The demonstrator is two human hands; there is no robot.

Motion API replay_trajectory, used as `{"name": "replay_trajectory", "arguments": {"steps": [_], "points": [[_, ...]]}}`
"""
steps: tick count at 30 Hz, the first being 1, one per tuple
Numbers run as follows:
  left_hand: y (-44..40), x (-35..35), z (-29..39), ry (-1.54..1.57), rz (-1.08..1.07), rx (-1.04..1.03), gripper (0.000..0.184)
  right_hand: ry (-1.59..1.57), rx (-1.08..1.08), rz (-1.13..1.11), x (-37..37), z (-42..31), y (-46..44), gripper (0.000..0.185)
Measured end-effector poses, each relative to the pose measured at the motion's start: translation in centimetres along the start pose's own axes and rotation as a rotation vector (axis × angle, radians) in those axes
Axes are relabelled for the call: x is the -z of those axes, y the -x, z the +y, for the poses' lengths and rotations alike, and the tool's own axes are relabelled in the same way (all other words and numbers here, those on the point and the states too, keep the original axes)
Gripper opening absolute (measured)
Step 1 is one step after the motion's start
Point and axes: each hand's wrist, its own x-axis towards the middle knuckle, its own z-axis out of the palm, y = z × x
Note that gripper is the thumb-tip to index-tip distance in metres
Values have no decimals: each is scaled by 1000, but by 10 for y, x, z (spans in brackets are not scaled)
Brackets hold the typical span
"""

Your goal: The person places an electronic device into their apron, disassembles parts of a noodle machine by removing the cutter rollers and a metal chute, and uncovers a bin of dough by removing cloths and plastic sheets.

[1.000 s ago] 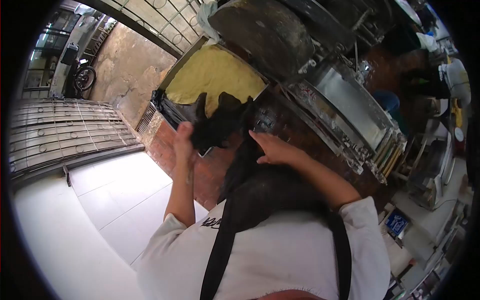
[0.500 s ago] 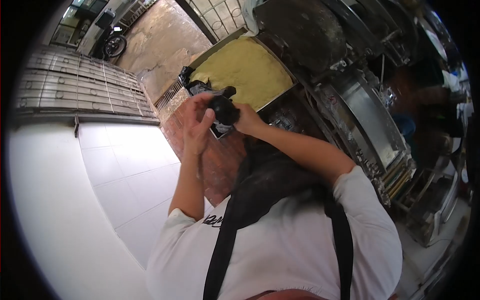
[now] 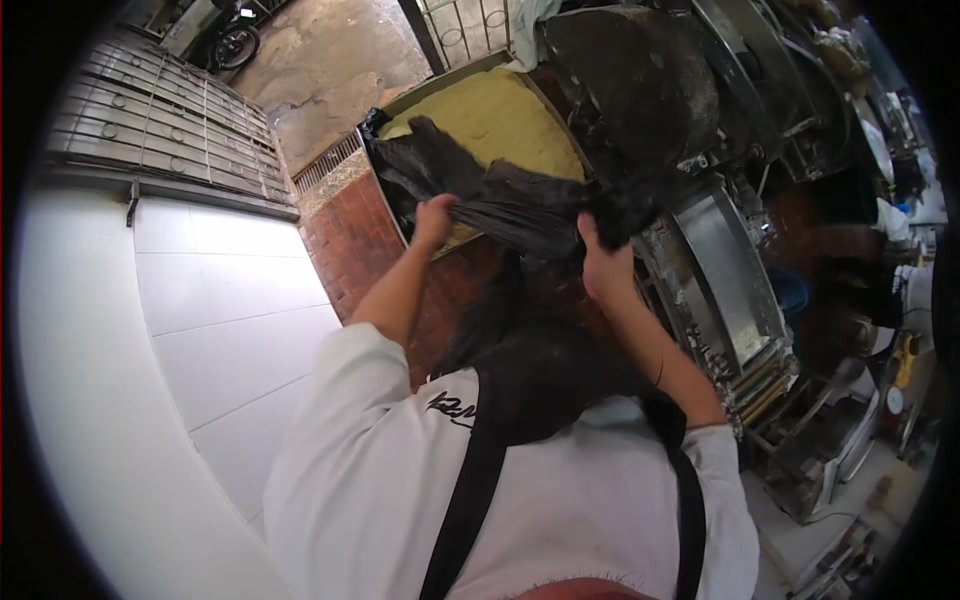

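A black plastic sheet [image 3: 520, 207] stretches between my two hands. My left hand [image 3: 434, 222] is closed on its left edge. On the other side, my right hand [image 3: 605, 262] grips it with the thumb up, and a loose part hangs beyond that hand. The sheet lies over the near part of a large mass of yellow dough [image 3: 500, 115], whose far part stays uncovered. The dough fills a wide metal tray [image 3: 465, 70], and the near rim is mostly hidden by the plastic.
Dark machinery with a round, worn plate [image 3: 640, 85] stands right of the tray. Below it is a metal chute [image 3: 722, 270]. A white tiled wall [image 3: 235, 290] and a metal grille [image 3: 170, 140] run along the left. Red brick flooring [image 3: 345, 235] lies between.
The black plastic was bunched between my close hands. Now it is spread out, my hands are farther apart, and more of the dough's near side is covered.
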Motion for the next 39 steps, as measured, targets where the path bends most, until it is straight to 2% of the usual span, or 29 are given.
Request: {"name": "replay_trajectory", "arguments": {"steps": [1, 3, 5, 6, 9, 12, 14, 15, 16, 17, 19, 21, 22, 23, 24, 25, 26, 27, 29, 31, 32, 34, 36, 37, 38, 39], "points": [[-7, 15, -14, 179, -39, 181, 44, -43, -24, 6, 10, 16, 5, 25], [-26, 41, -21, 172, 294, -87, 30, -103, -26, 19, 17, 24, 4, 24], [-35, 87, 24, 264, 363, -61, 21, -136, 10, 32, 15, 16, 1, 23], [-42, 90, 20, 306, 371, -71, 19, -148, -1, 44, 13, 7, -5, 24], [-60, 101, 14, 392, 425, -123, 16, 5, 201, -2, 4, -33, -25, 26], [-54, 122, 42, 376, 519, -179, 16, -307, 105, 117, 1, -51, -42, 37], [-42, 158, 92, 369, 590, -206, 15, -374, 66, 139, 1, -76, -46, 40], [-44, 165, 108, 465, 576, -191, 16, -407, 51, 152, 4, -84, -48, 41], [-44, 169, 122, 564, 559, -173, 16, -305, 178, 1, 13, -83, -55, 45], [-49, 171, 132, 660, 547, -169, 16, -266, 203, 34, 14, -78, -56, 45], [-61, 155, 131, 568, 501, -291, 21, -193, 256, 114, 15, -73, -52, 44], [-72, 130, 142, 547, 467, -364, 24, 302, 311, 4, 17, -76, -38, 44], [-66, 125, 165, 769, 364, -375, 26, 549, 335, -56, 17, -78, -34, 44], [-57, 129, 204, 988, 256, -393, 28, 627, 370, -101, 19, -70, -37, 44], [-32, 138, 253, 670, 311, -446, 26, 704, 399, -148, 25, -55, -38, 45], [-14, 149, 299, 526, 82, -530, 33, 709, 396, -156, 28, -50, -35, 48], [-6, 135, 326, 546, 11, -654, 50, 715, 392, -164, 31, -46, -32, 51], [11, 130, 360, 508, -123, -678, 49, 720, 389, -173, 34, -42, -29, 54], [26, 137, 394, 649, -476, -788, 57, 297, 163, 77, 45, -51, -20, 55], [25, 152, 396, 1041, -478, -951, 74, -96, 25, 288, 64, -71, -18, 53], [26, 153, 393, 804, -302, -1012, 79, -277, 8, 382, 75, -87, -18, 50], [27, 138, 383, 331, 60, -1098, 89, -807, 92, -64, 134, -121, -3, 49], [17, 53, 340, 135, -362, -919, 87, -615, 173, 236, 189, -124, 7, 49], [10, 14, 314, -142, -746, -778, 82, -516, 212, 378, 216, -118, 9, 49], [4, -18, 284, 28, -995, -653, 81, -414, 246, 516, 244, -110, 9, 50], [6, 4, 291, 266, -1053, -461, 77, -316, 290, 656, 273, -99, 7, 50]]}}
